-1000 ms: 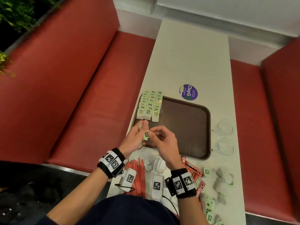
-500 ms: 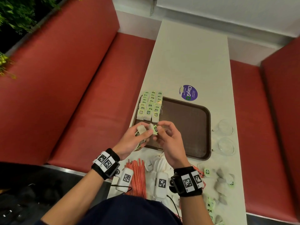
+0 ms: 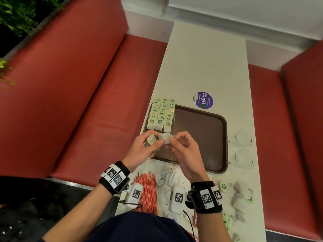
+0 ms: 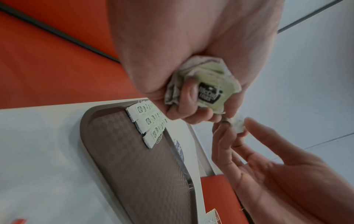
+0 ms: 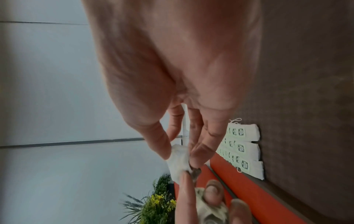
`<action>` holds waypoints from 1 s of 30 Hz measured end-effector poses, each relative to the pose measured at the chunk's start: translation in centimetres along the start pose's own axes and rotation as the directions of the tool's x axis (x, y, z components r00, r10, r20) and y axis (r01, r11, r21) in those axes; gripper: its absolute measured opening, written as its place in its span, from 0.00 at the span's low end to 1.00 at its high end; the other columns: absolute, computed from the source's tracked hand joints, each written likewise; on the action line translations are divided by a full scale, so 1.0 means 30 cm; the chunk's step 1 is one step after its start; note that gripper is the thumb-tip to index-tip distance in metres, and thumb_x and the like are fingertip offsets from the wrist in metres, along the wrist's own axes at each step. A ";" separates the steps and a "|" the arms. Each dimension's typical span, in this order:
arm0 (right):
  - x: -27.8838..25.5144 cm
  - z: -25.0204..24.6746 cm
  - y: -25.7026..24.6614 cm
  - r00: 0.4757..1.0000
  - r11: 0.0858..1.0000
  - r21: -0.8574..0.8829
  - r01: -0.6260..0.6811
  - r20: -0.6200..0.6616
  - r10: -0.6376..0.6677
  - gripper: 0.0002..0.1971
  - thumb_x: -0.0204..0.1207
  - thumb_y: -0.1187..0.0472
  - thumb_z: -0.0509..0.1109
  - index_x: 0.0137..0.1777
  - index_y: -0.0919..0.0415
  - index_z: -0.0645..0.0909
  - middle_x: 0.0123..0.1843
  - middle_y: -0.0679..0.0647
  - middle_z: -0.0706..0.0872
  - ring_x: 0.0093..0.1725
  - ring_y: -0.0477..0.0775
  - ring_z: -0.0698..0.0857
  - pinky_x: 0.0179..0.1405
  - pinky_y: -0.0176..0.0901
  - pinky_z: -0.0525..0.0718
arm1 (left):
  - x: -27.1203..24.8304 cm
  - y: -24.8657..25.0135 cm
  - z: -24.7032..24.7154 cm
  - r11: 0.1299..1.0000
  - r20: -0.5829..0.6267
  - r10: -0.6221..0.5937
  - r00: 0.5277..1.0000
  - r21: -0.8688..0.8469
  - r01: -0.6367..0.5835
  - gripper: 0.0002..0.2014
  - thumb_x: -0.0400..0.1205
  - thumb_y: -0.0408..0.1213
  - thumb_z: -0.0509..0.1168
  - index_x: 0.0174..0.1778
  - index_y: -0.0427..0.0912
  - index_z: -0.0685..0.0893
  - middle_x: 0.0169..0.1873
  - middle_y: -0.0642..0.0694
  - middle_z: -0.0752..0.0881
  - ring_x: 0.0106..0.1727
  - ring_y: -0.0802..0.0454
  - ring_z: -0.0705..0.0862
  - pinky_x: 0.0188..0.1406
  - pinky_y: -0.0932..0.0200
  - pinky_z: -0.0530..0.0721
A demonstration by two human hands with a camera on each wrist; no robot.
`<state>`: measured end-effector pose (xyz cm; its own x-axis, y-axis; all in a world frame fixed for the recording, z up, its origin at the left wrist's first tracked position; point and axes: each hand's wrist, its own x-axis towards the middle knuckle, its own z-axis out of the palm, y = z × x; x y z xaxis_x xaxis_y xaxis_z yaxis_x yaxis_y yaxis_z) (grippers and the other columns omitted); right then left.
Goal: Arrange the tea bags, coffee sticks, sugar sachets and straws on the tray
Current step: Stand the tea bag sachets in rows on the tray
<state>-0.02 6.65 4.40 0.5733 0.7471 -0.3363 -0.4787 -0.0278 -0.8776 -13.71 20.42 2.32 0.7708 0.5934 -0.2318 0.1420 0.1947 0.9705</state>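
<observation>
Red booth benches flank the long pale table point(image 3: 206, 67) you are working at, with the brown tray point(image 3: 206, 137) lying across it just past your hands. Three neat rows of tea bags point(image 3: 161, 114) already fill the tray's far left corner, green tags up. Your left hand point(image 3: 141, 151) is curled around a small bunch of tea bags point(image 4: 208, 84), and its thumb and forefinger share one loose tea bag point(image 3: 165, 137) with your right hand point(image 3: 185, 154), whose thumb and forefinger pinch the white pouch while the other fingers hang relaxed. That bag is held in the air over the tray's near left part, close to the end of the rows. Expect it to weigh almost nothing and to be soft and crumple easily; the paper will tear if you tug, and the thin string and tag can snag on its neighbours. Take it by a flat edge of the pouch, not by the string, so you can lay it square. On the table nearer you lie the red straws point(image 3: 148, 191), white sugar sachets point(image 3: 167, 180) and more loose tea bags point(image 3: 239, 194) at the right, all untouched; two clear glass cups point(image 3: 243, 147) stand right of the tray.
</observation>
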 end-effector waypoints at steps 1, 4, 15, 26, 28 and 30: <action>-0.001 -0.002 -0.008 1.000 1.000 0.005 0.006 0.005 -0.007 0.06 0.86 0.68 0.77 0.56 0.65 0.82 0.59 0.70 0.91 0.57 0.67 0.87 0.65 0.61 0.87 | 0.002 -0.001 0.000 1.000 -0.013 0.005 1.000 0.003 -0.005 0.08 0.87 0.41 0.76 0.58 0.43 0.89 0.38 0.43 0.85 0.35 0.49 0.80 0.32 0.51 0.80; -0.001 0.002 -0.010 0.996 0.995 -0.069 0.074 -0.036 -0.077 0.06 0.86 0.67 0.78 0.57 0.65 0.84 0.61 0.66 0.92 0.58 0.67 0.88 0.65 0.63 0.88 | 0.001 -0.001 0.000 1.000 -0.045 0.010 0.999 0.002 -0.010 0.08 0.87 0.41 0.77 0.57 0.42 0.88 0.37 0.45 0.85 0.34 0.49 0.80 0.32 0.51 0.79; 0.025 -0.005 -0.070 0.957 0.807 -0.533 0.253 0.016 -0.290 0.05 0.92 0.62 0.72 0.59 0.53 0.89 0.54 0.53 0.91 0.51 0.58 0.91 0.61 0.70 0.90 | 0.013 -0.013 -0.016 1.000 -0.023 0.009 1.000 -0.027 -0.010 0.12 0.88 0.43 0.75 0.60 0.42 0.82 0.35 0.47 0.82 0.33 0.49 0.78 0.33 0.56 0.79; 0.072 -0.023 -0.176 0.956 0.736 -0.610 0.293 0.178 -0.234 0.12 0.80 0.66 0.84 0.56 0.54 0.85 0.51 0.50 0.93 0.52 0.53 0.93 0.57 0.52 0.93 | 0.079 0.004 -0.008 0.994 0.072 -0.039 0.997 -0.099 0.046 0.13 0.86 0.42 0.76 0.58 0.34 0.90 0.45 0.48 0.85 0.36 0.50 0.76 0.32 0.57 0.77; 0.082 -0.030 -0.167 0.964 0.805 -0.533 0.259 0.097 -0.246 0.15 0.80 0.67 0.84 0.62 0.55 0.85 0.55 0.52 0.94 0.56 0.58 0.93 0.63 0.60 0.92 | 0.075 -0.001 -0.006 0.989 0.048 -0.037 0.998 -0.143 0.044 0.12 0.86 0.40 0.76 0.59 0.35 0.90 0.46 0.44 0.85 0.35 0.51 0.76 0.32 0.56 0.77; 0.089 -0.035 -0.153 0.962 0.842 -0.475 0.256 0.039 -0.270 0.14 0.82 0.68 0.82 0.64 0.57 0.87 0.56 0.54 0.95 0.58 0.63 0.93 0.66 0.70 0.90 | 0.071 -0.007 -0.007 0.989 0.054 -0.021 0.998 -0.148 0.029 0.10 0.86 0.39 0.75 0.60 0.38 0.92 0.46 0.41 0.84 0.34 0.51 0.75 0.32 0.58 0.76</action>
<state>4.40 8.08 7.17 0.6553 0.7518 -0.0731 0.0592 -0.1476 -0.9873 -12.23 21.81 1.59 0.8000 0.5464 -0.2481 0.0706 0.3248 0.9431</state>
